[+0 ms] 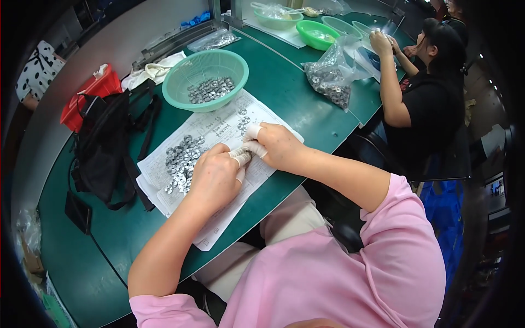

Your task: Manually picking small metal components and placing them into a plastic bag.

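Observation:
My left hand [216,174] and my right hand [278,146] meet over the papers, with white covers on several fingertips. Their fingers are closed together in a pinch. A small dark bit shows between them, mostly hidden by the fingers, so its kind cannot be made out. Left of my left hand lies a loose pile of small round silvery metal discs [183,158]. Just beyond my right hand, a smaller cluster of discs [243,121] rests on the printed paper sheets [219,221]. Farther off, a green plastic colander [174,90] holds many more discs.
A black bag [106,136] and a red basket [112,82] occupy the left of the green table [126,240]. A clear bag of metal parts [331,79] stands at the back right, near a bright green bowl [316,34]. A co-worker [421,98] sits on the right.

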Tool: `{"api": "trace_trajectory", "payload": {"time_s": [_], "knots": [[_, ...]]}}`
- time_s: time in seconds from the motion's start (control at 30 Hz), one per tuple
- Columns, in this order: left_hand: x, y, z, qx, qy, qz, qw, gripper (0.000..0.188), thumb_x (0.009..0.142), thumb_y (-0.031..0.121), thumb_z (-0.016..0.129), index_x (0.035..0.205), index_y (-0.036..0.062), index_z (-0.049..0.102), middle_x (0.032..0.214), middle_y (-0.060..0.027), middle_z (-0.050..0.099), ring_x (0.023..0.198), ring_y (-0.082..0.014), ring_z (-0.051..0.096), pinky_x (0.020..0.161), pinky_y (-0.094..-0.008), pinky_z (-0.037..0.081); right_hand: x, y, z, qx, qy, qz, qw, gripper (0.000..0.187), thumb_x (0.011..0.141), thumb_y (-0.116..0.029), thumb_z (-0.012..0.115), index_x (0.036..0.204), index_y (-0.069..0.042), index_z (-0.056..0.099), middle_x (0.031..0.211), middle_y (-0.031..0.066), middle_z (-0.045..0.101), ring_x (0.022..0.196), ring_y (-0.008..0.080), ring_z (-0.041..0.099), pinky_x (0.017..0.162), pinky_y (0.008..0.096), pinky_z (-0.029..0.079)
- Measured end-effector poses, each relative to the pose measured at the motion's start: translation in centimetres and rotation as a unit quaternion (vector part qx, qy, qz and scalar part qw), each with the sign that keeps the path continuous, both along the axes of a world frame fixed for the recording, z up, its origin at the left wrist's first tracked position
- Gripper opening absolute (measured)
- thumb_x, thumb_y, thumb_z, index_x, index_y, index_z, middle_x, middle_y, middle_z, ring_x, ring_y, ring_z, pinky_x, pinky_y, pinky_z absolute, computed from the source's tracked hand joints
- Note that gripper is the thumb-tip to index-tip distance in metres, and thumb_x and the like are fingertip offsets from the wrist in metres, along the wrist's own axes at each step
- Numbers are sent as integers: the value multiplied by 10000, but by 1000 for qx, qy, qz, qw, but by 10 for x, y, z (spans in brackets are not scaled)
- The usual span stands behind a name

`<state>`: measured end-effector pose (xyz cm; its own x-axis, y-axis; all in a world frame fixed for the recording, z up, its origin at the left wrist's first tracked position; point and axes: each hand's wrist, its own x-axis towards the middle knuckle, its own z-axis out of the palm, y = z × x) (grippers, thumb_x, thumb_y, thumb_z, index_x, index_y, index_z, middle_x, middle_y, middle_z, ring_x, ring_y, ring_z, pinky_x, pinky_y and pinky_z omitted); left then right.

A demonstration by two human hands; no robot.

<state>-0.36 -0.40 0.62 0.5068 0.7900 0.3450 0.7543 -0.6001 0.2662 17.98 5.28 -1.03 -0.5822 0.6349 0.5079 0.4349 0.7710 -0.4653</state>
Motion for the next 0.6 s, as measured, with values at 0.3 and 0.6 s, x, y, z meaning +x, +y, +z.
{"api": "trace_trajectory", "payload": {"time_s": [0.3, 0.6], "knots": [[1, 0, 9, -254, -328, 74, 907, 243, 802, 86, 675, 1036, 19, 687, 831, -88, 678, 730, -172, 624, 680, -293, 502, 3, -8, 18, -572, 312, -22, 759, 170, 945, -185, 558, 938, -20, 596, 763, 14, 587, 644, 81, 546, 568, 223, 474], [-4, 2, 15, -402, -570, 21, 716, 315, 821, 72, 685, 1114, -30, 632, 947, -86, 686, 799, -112, 632, 706, -235, 504, 0, -19, 6, -598, 374, 27, 708, 273, 977, -265, 496, 985, -2, 566, 821, 52, 605, 636, 97, 549, 576, 228, 473]]}}
